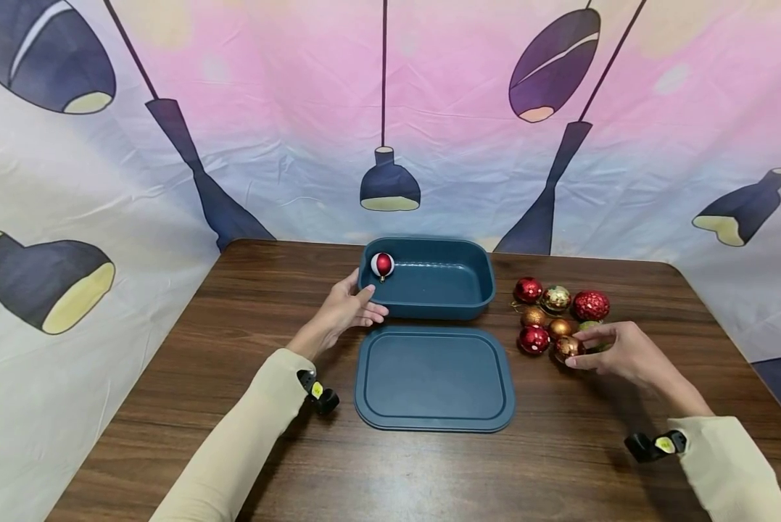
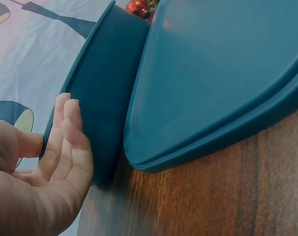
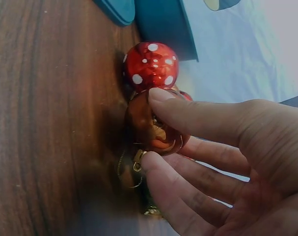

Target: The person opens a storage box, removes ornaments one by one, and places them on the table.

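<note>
At the near left corner of a dark teal rectangular container (image 1: 439, 312), my left hand (image 1: 343, 312) holds the wall. The thumb is at the rim and the fingers lie along the outside, as the left wrist view shows. Inside the container, at its left end, sits a red and white Christmas ball (image 1: 382, 265). My right hand (image 1: 625, 353) pinches a shiny copper Christmas ball (image 1: 568, 349) between thumb and fingers, at the near edge of a cluster of balls. In the right wrist view its gold cap and loop face the fingertips, beside a red white-dotted ball (image 3: 151, 66).
A matching teal lid (image 1: 434, 380) lies flat in front of the container. Right of the container are several more balls, among them a glittery red one (image 1: 591, 305), a gold one (image 1: 555, 298) and a partly hidden green one. A printed cloth (image 1: 299, 181) hangs behind the wooden table (image 1: 286, 275).
</note>
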Demonstrator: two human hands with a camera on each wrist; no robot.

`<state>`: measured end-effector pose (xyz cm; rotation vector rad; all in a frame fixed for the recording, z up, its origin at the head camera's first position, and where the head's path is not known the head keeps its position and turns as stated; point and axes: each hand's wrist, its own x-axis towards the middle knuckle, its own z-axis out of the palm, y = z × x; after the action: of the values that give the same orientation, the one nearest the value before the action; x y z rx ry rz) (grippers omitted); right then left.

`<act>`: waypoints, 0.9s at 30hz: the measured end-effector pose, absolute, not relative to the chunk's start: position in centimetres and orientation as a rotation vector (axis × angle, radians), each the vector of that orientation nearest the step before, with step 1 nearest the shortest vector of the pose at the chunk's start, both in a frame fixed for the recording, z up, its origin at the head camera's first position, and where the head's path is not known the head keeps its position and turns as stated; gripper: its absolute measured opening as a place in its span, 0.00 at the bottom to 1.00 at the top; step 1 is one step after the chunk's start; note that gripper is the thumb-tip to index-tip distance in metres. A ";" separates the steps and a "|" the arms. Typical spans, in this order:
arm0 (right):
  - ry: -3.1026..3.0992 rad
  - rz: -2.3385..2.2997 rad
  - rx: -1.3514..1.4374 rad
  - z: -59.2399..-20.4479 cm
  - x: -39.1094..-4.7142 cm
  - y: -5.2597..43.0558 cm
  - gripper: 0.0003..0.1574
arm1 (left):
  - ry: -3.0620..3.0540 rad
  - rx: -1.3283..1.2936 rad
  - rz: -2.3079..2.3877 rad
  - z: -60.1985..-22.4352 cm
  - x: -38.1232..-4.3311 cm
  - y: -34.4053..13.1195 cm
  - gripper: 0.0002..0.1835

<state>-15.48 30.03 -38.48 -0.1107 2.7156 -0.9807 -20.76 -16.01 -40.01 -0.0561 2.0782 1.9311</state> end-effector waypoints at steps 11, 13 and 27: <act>2.684 -1.036 -0.111 -39.0 -15.3 29.9 0.43 | 2.071 -0.048 1.935 -40.0 -20.7 -16.1 0.35; 2.691 -1.027 -0.116 -38.8 -15.3 29.8 0.43 | 2.070 -0.050 1.934 -40.0 -20.7 -16.1 0.35; 2.732 -0.998 -0.179 -36.2 -16.4 29.2 0.39 | 2.054 -0.063 1.942 -40.0 -20.7 -16.1 0.35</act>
<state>-16.41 29.20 -36.15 -0.1787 2.7322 -0.9976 -20.68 -16.06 -39.97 -0.0626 2.0545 1.9415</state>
